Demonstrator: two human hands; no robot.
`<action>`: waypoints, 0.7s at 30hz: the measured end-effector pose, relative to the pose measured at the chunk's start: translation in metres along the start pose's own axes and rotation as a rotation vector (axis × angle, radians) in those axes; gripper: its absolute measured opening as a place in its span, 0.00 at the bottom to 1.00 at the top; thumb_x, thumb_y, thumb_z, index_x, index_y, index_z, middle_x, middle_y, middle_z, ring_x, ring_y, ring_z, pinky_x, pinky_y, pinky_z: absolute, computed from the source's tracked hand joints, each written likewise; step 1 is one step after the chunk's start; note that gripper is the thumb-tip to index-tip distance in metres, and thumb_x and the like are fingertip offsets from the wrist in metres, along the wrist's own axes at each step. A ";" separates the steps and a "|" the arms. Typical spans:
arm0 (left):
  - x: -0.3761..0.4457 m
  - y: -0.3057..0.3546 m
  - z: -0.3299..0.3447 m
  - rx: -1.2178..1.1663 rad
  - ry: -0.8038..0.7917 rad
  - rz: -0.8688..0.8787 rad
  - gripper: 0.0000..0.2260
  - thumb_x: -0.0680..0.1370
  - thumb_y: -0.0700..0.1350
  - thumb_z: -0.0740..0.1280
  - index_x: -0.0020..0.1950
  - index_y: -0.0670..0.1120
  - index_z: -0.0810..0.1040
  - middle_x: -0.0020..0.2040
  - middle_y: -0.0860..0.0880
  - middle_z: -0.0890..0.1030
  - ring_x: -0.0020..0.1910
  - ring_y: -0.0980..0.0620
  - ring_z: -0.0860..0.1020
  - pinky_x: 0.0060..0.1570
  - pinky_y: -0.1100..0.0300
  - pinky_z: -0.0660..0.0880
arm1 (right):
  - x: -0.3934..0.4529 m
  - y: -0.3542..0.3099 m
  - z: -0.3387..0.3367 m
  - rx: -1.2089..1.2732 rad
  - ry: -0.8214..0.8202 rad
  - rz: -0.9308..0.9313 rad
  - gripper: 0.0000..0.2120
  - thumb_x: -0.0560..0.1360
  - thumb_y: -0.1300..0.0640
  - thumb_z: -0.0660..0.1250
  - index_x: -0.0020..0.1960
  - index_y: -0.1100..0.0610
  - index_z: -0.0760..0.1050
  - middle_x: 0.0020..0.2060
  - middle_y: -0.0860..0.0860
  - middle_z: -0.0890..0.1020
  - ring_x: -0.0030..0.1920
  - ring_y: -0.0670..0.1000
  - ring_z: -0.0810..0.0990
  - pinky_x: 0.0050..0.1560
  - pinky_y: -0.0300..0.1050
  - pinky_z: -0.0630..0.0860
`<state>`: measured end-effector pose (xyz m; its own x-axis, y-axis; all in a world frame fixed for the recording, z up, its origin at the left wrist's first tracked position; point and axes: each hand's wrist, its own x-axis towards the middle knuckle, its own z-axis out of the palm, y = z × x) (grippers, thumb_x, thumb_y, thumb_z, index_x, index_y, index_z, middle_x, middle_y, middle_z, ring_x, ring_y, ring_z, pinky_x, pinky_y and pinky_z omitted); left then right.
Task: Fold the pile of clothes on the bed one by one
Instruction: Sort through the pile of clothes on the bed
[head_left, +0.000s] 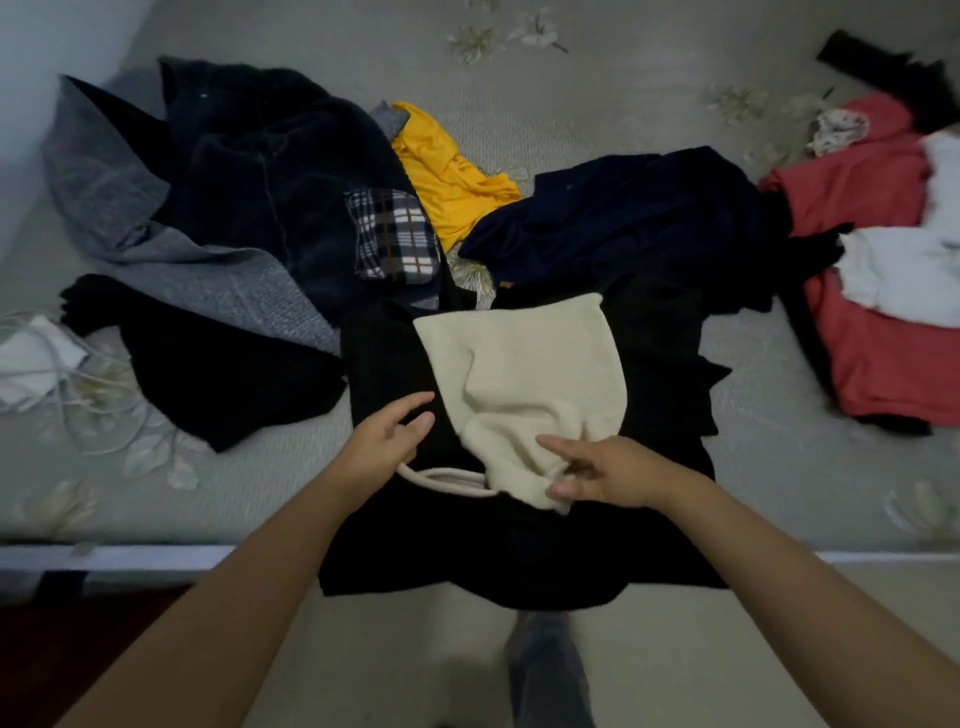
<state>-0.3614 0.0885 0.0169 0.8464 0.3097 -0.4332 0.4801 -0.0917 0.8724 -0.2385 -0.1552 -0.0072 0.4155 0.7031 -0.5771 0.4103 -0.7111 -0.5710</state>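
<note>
At the far left edge of the bed (649, 104) we see a white cloth (31, 358) with thin cords (98, 410) looping over it. Next to it lie a black garment (218, 364) and, behind that, a grey one (130, 208) under a dark jacket (270, 171) with a plaid patch (392, 236) showing at its right side. Our left arm reaches in from the lower left, forearm bare and angled up toward the middle; the left hand (387, 434) hovers palm-inward over the black top (519, 540) spread in front of us, fingers loosely curved and apart, grasping nothing. Just below that hand a pale cord loop (441, 475) runs across the black top. In the middle, a cream piece (524, 374) lies on the black top, its near end bunched. A yellow shirt (452, 176) sits behind, between the jacket and a navy heap (623, 228). Our right arm comes in from the lower right, and the right hand (605, 475) rests on the bunched near end of the cream piece, index finger stretched out to the left, the thumb and lower fingers curled in and pinching the cloth. The near hem of the black top hangs over the bed edge toward us. Far right, a red garment (872, 353) lies with white pieces (904, 275) on top and a black strip (883, 67) behind.
</note>
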 end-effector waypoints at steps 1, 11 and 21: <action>-0.017 -0.004 0.000 0.031 -0.062 -0.025 0.16 0.79 0.44 0.59 0.67 0.52 0.67 0.30 0.52 0.70 0.26 0.65 0.72 0.33 0.72 0.71 | -0.016 -0.003 0.010 -0.048 0.015 -0.013 0.29 0.72 0.43 0.65 0.70 0.41 0.59 0.60 0.48 0.78 0.57 0.46 0.76 0.52 0.29 0.64; -0.138 -0.060 0.019 0.265 0.145 0.104 0.24 0.78 0.47 0.61 0.73 0.49 0.58 0.27 0.51 0.67 0.29 0.55 0.69 0.34 0.62 0.66 | -0.149 -0.017 0.090 -0.210 0.576 0.094 0.29 0.71 0.48 0.69 0.69 0.53 0.65 0.65 0.53 0.73 0.62 0.52 0.75 0.55 0.44 0.72; -0.127 0.016 -0.014 0.529 0.595 0.344 0.34 0.71 0.54 0.58 0.71 0.36 0.59 0.56 0.30 0.68 0.53 0.35 0.69 0.53 0.45 0.67 | -0.201 -0.023 0.012 -0.226 1.065 0.282 0.25 0.72 0.56 0.69 0.65 0.65 0.70 0.59 0.65 0.76 0.52 0.66 0.78 0.44 0.57 0.74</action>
<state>-0.4645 0.0607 0.0887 0.7739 0.6141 0.1549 0.3889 -0.6538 0.6491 -0.3414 -0.2800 0.1150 0.9541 0.2348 0.1858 0.2844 -0.9046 -0.3176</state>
